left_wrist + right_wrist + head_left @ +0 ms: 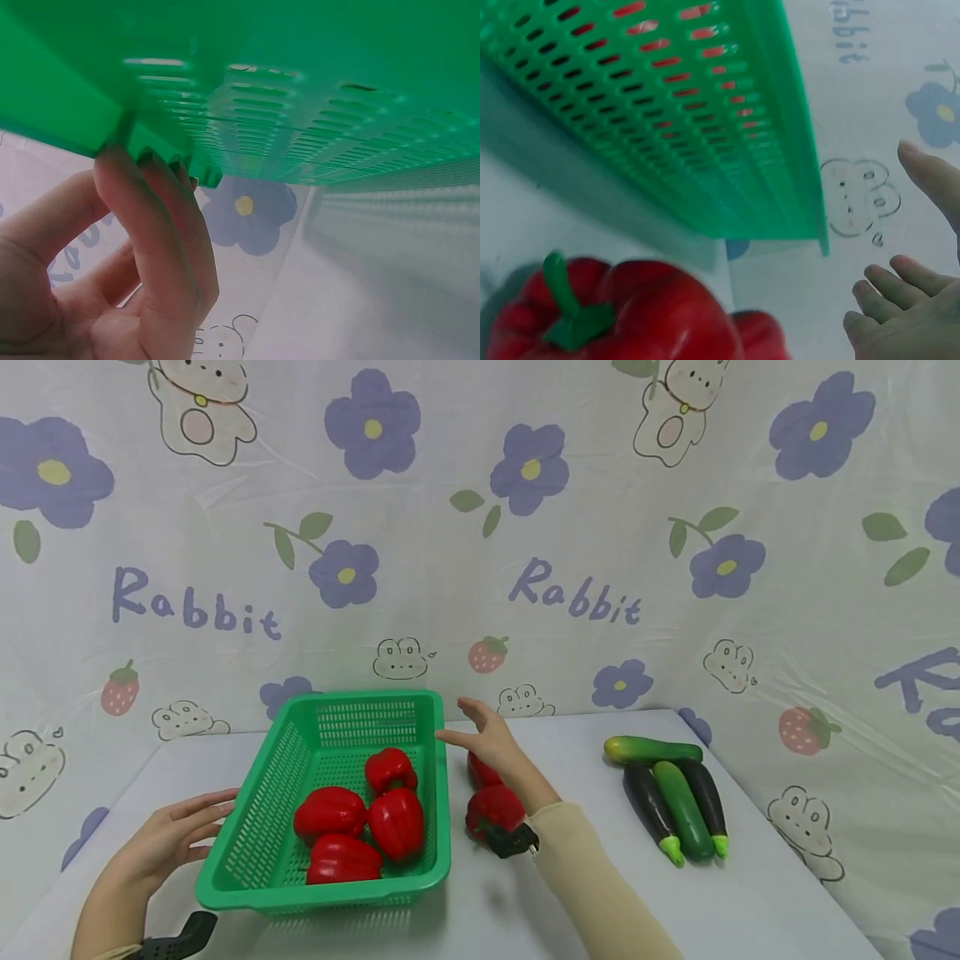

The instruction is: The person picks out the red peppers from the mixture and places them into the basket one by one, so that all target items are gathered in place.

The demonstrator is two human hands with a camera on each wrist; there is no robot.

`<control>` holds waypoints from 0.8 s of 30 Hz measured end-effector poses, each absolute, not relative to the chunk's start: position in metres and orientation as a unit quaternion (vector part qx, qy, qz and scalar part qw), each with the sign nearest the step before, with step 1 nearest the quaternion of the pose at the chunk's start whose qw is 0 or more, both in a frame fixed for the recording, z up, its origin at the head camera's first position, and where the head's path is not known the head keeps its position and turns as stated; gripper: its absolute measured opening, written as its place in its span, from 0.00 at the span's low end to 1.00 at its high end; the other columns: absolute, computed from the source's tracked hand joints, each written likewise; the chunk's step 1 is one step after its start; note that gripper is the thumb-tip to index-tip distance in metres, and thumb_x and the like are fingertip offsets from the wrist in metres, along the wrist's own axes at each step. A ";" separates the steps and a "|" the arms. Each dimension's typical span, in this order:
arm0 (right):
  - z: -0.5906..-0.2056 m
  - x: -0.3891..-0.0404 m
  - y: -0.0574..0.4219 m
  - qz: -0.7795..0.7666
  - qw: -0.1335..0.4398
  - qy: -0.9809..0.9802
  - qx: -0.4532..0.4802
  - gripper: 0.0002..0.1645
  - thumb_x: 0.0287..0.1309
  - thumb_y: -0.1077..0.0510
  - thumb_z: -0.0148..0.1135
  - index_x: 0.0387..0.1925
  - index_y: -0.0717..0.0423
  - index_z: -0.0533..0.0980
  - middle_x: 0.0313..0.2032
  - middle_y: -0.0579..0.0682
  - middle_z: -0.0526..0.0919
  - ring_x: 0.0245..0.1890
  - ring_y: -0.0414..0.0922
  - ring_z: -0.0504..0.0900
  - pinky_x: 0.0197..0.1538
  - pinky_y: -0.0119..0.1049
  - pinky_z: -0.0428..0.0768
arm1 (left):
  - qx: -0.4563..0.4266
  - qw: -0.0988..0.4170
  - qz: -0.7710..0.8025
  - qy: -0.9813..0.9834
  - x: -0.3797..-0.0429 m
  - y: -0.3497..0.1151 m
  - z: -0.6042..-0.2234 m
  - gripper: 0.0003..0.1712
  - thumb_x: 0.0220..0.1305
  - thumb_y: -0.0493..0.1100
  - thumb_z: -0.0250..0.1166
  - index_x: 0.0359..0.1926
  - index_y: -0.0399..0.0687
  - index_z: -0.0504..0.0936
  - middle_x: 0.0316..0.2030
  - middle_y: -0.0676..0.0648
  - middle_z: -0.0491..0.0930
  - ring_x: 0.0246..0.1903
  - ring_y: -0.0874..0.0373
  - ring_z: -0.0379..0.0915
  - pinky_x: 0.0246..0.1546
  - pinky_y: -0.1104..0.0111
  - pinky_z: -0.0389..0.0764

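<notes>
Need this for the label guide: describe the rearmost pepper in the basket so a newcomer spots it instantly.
In the head view, find the large green basket on the white table. Inside lie four red peppers; the rearmost pepper sits right of the basket's middle. Unlike the other three, it lies nearest the basket's far wall.

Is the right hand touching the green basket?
Apart. The right wrist view shows it: a strip of patterned backdrop is plainly visible between the right hand and the green basket.
</notes>
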State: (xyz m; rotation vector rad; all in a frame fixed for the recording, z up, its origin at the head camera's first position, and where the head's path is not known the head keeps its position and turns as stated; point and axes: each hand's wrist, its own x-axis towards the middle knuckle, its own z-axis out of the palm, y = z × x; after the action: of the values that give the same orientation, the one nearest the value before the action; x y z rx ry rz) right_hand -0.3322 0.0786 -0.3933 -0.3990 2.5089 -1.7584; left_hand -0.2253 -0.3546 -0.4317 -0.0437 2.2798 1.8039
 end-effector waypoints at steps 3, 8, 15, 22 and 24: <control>-0.397 -0.334 0.084 -0.568 0.012 0.814 -0.123 0.50 0.54 0.45 0.70 0.73 0.51 0.58 0.73 0.51 0.62 0.76 0.51 0.55 0.73 0.56 0.57 | -0.013 0.114 0.615 0.780 -0.224 -0.355 -0.431 0.15 0.73 0.50 0.56 0.56 0.69 0.78 0.42 0.74 0.79 0.44 0.72 0.80 0.45 0.64 0.81; -0.404 -0.337 0.092 -0.557 -0.010 0.824 -0.102 0.48 0.55 0.47 0.70 0.73 0.51 0.59 0.73 0.52 0.63 0.75 0.53 0.58 0.71 0.58 0.60 | -0.012 0.110 0.615 0.781 -0.224 -0.354 -0.430 0.16 0.72 0.51 0.56 0.58 0.68 0.78 0.43 0.74 0.79 0.44 0.71 0.80 0.45 0.64 0.81; -0.412 -0.338 0.099 -0.558 -0.021 0.827 -0.065 0.48 0.54 0.50 0.70 0.73 0.50 0.58 0.73 0.55 0.61 0.74 0.56 0.57 0.68 0.61 0.63 | -0.010 0.113 0.614 0.781 -0.224 -0.355 -0.431 0.17 0.73 0.51 0.56 0.60 0.66 0.77 0.43 0.75 0.78 0.45 0.74 0.79 0.46 0.64 0.81; -0.423 -0.339 0.105 -0.563 -0.019 0.825 -0.044 0.48 0.56 0.53 0.68 0.74 0.53 0.56 0.74 0.57 0.59 0.74 0.58 0.55 0.69 0.62 0.60 | -0.009 0.113 0.619 0.777 -0.224 -0.355 -0.431 0.16 0.73 0.50 0.56 0.58 0.68 0.78 0.43 0.74 0.79 0.45 0.72 0.80 0.45 0.65 0.81; -0.426 -0.339 0.107 -0.560 -0.015 0.828 -0.035 0.48 0.56 0.53 0.68 0.74 0.52 0.56 0.73 0.57 0.59 0.74 0.58 0.56 0.69 0.61 0.62 | -0.009 0.113 0.621 0.775 -0.224 -0.355 -0.431 0.15 0.72 0.50 0.56 0.57 0.68 0.78 0.43 0.73 0.80 0.45 0.72 0.80 0.45 0.65 0.81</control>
State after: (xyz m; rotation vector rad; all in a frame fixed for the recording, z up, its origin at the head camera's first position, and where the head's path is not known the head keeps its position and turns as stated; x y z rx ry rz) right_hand -0.3386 0.1071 -0.4260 -0.1103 2.6264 -1.7757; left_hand -0.2243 -0.3551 -0.4307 -0.0267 2.2753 1.8236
